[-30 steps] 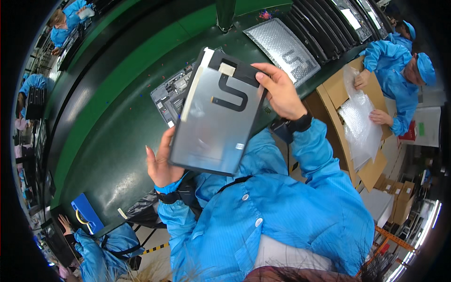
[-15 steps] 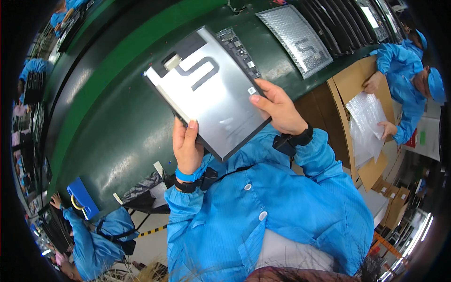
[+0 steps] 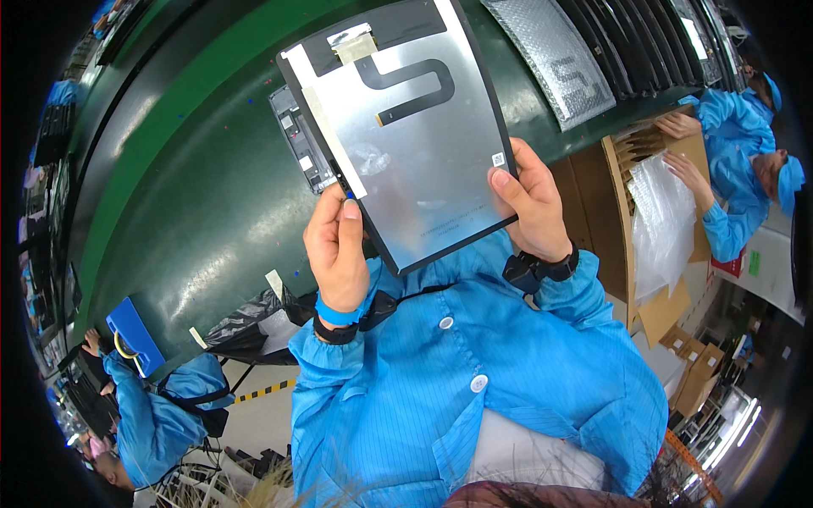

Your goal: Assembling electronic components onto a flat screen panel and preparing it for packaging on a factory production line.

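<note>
A tablet display panel (image 3: 423, 161) is held up over the workbench, its silver back facing me. A dark S-shaped ribbon cable lies on that back, with tape strips at the far and left edges. My left hand (image 3: 336, 245) pinches the near left edge, thumb on top. My right hand (image 3: 533, 199) grips the right edge beside a small square code label, thumb on the silver side. Partly hidden behind the panel's left edge, an opened tablet housing (image 3: 298, 140) with exposed inner parts lies on the bench.
Bubble wrap sheeting (image 3: 555, 63) lies on the green bench (image 3: 212, 186) near a row of black panels (image 3: 631, 42). At right, a co-worker handles a cardboard box (image 3: 618, 220) with bubble bags. A blue case (image 3: 135, 337) and black bag (image 3: 258, 330) are at left.
The panel has moved right and turned slightly, with both hands still holding it. More of the tablet housing now shows on its left. The co-worker's hands have shifted at the box.
</note>
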`<state>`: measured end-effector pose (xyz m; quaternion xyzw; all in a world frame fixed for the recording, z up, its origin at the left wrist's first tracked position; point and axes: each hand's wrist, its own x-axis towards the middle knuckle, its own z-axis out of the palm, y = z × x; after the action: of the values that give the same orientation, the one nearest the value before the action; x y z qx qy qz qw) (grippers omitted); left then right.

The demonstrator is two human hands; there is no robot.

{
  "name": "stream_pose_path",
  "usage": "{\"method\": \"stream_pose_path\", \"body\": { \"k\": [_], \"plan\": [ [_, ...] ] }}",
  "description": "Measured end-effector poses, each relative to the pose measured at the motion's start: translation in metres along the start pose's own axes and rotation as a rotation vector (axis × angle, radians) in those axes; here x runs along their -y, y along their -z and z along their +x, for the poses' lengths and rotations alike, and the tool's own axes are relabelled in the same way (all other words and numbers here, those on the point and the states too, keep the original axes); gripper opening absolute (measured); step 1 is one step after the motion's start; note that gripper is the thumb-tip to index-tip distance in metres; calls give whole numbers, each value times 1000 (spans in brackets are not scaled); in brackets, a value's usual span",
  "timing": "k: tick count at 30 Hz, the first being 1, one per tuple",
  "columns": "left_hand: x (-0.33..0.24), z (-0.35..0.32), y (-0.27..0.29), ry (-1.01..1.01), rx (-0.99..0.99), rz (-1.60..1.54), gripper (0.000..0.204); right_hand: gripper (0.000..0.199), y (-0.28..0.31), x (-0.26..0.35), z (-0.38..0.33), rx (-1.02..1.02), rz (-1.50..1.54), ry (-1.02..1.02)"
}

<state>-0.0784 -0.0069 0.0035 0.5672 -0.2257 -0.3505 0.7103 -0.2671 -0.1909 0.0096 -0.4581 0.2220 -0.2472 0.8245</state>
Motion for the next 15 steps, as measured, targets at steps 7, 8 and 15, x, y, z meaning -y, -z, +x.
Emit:
{"method": "stream_pose_path", "body": {
  "k": [7, 8, 15],
  "plan": [
    [1, 2, -8, -3, -56, 8, 25, 40, -3, -2, -1, -48, -11, 12],
    [2, 3, -9, -3, -74, 19, 25, 40, -2, -3, -2, -41, -16, 5],
    [13, 7, 8, -10, -65, 68, 27, 36, -3, -3, -6, -57, -152, 12]
  ]
}}
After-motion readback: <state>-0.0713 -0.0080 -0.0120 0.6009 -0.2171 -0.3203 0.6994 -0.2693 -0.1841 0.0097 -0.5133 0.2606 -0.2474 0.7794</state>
